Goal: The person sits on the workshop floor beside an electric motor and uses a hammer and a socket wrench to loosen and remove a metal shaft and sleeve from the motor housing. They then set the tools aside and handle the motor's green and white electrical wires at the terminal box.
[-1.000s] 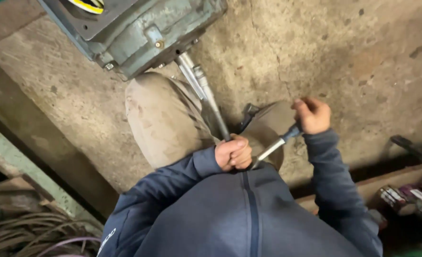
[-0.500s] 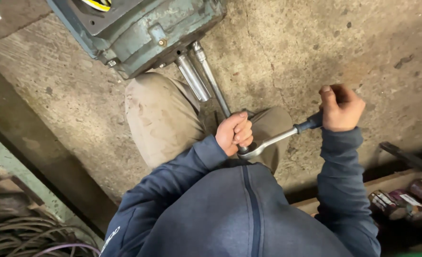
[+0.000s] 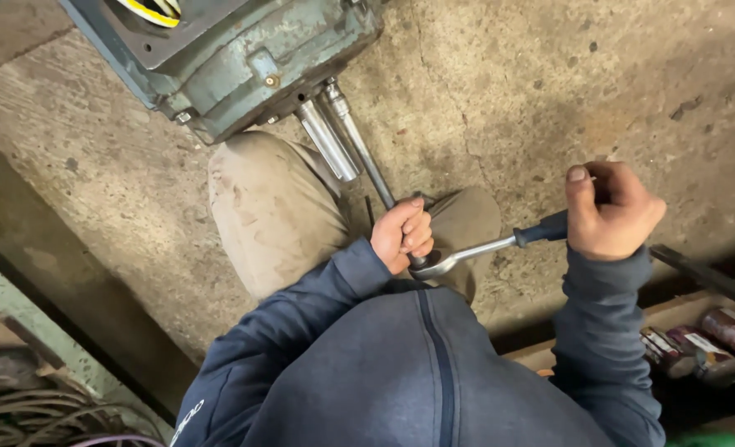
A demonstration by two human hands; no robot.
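My left hand [image 3: 402, 234] clenches the long rod [image 3: 366, 153], steadying it; my right hand [image 3: 609, 211] grips the ratchet handle [image 3: 500, 244] far out for leverage.

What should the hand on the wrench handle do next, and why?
Probably swing the handle back toward the body for another stroke. The right hand grips the ratchet wrench at the outer end of its handle, while the left hand steadies the wrench head on the long rod running into the green machine.
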